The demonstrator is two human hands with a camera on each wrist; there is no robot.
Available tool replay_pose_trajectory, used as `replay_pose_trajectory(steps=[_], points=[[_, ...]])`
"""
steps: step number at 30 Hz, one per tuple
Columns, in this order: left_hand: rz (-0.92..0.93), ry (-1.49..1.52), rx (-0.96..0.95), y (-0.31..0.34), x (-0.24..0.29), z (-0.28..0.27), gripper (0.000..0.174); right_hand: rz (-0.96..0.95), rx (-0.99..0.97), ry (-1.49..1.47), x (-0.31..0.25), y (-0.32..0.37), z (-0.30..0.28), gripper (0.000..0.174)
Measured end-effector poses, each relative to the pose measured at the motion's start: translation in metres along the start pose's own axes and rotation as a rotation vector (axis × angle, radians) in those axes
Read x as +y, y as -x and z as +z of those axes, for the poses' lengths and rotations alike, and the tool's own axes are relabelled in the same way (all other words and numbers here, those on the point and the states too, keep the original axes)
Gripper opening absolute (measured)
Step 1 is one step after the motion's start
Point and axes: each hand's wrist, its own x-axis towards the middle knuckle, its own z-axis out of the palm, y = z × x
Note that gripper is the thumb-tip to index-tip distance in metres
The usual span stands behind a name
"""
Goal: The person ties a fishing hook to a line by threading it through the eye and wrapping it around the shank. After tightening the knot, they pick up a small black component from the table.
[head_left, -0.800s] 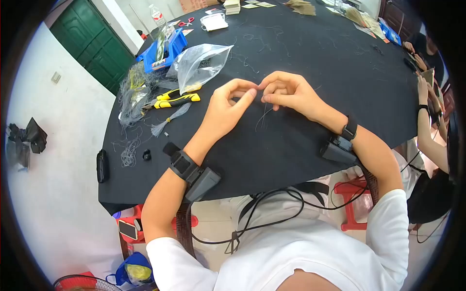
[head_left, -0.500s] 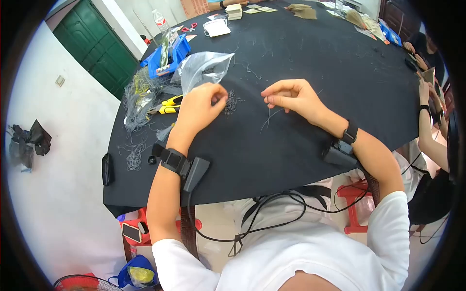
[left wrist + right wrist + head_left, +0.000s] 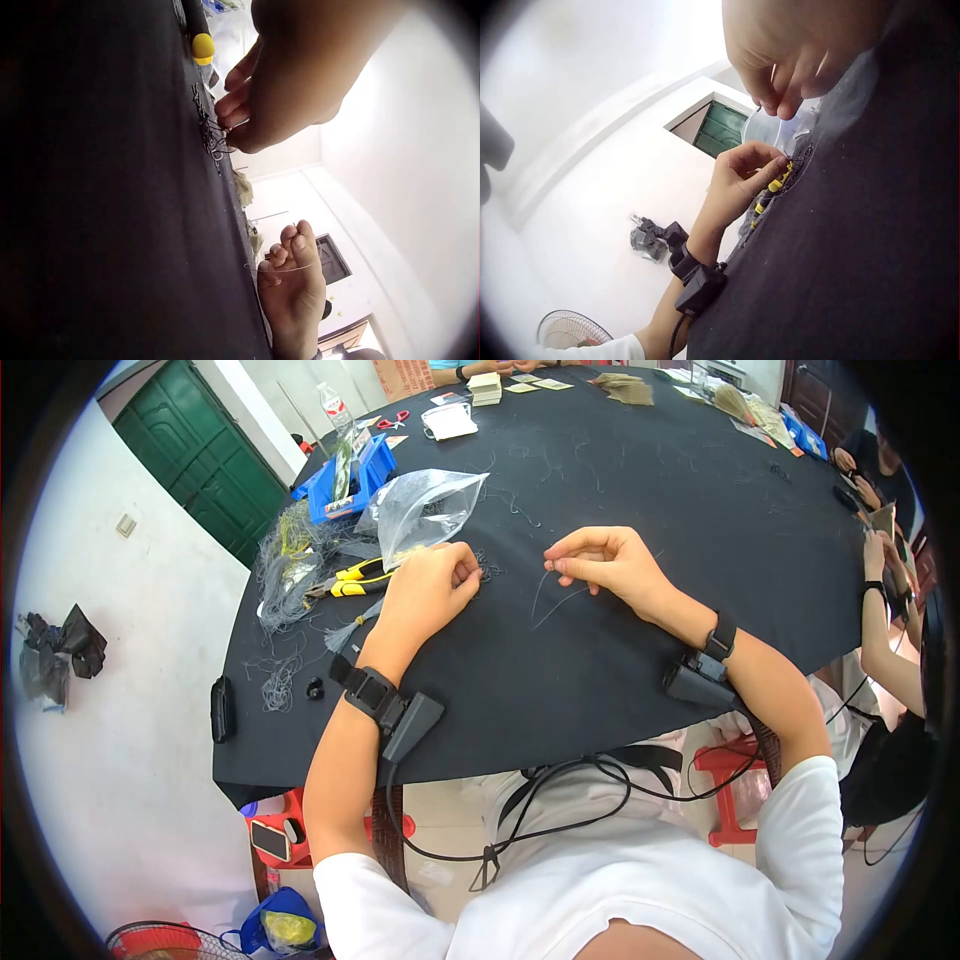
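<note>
A small pile of dark fish hooks (image 3: 489, 568) lies on the black tablecloth, partly hidden by my left hand (image 3: 428, 585). Close up in the left wrist view, the thumb and fingertips meet right at the hooks (image 3: 206, 131) and pinch one. Off to the right, my right hand (image 3: 615, 565) is raised over the cloth. Its thumb and index finger pinch a thin, clear fishing line (image 3: 537, 598), whose strands hang in a loose curve. Behind the left hand stands an open clear plastic bag (image 3: 430, 510), next to yellow-and-black pliers (image 3: 358, 588).
Grey line lies tangled (image 3: 280, 685) at the left, beside a tied bundle of it (image 3: 345, 633). A blue bin (image 3: 375, 465) and a water bottle (image 3: 333, 405) stand farther back. Red scissors (image 3: 393, 421) lie near a white packet (image 3: 450, 421). Other people sit around the table.
My hands were together at the line; the left has since moved away to the left and down to the hook pile. The right stays nearly in place with the line.
</note>
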Motion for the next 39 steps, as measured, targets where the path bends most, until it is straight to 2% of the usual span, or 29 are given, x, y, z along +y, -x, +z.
replay_pose_trajectory(steps=[6, 12, 18, 21, 24, 27, 30, 39], points=[[-0.028, 0.126, 0.094, -0.001, 0.0, 0.005, 0.009, 0.011, 0.018, 0.01, -0.004, 0.002, 0.002, 0.014], [-0.04, 0.222, 0.11, -0.002, 0.004, 0.007, 0.016, 0.025, 0.018, -0.009, -0.001, 0.0, 0.0, 0.015], [0.077, 0.115, 0.18, -0.003, -0.001, 0.012, 0.018, 0.008, 0.038, 0.034, 0.0, 0.0, 0.0, 0.014], [0.031, 0.199, 0.183, -0.002, 0.004, 0.01, 0.016, -0.003, 0.032, 0.04, 0.003, -0.002, -0.002, 0.014], [0.009, 0.083, 0.126, -0.003, 0.007, 0.004, 0.016, 0.013, 0.028, 0.042, 0.001, 0.0, -0.001, 0.014], [-0.007, 0.251, 0.163, -0.003, 0.008, 0.007, 0.008, 0.032, 0.023, 0.053, 0.002, -0.001, 0.0, 0.013], [-0.022, 0.289, 0.172, -0.003, 0.007, 0.008, 0.006, 0.034, 0.012, 0.061, 0.002, -0.001, 0.0, 0.013], [-0.09, 0.32, 0.179, -0.003, 0.023, 0.004, 0.009, 0.051, -0.006, 0.076, 0.002, 0.0, 0.001, 0.013]])
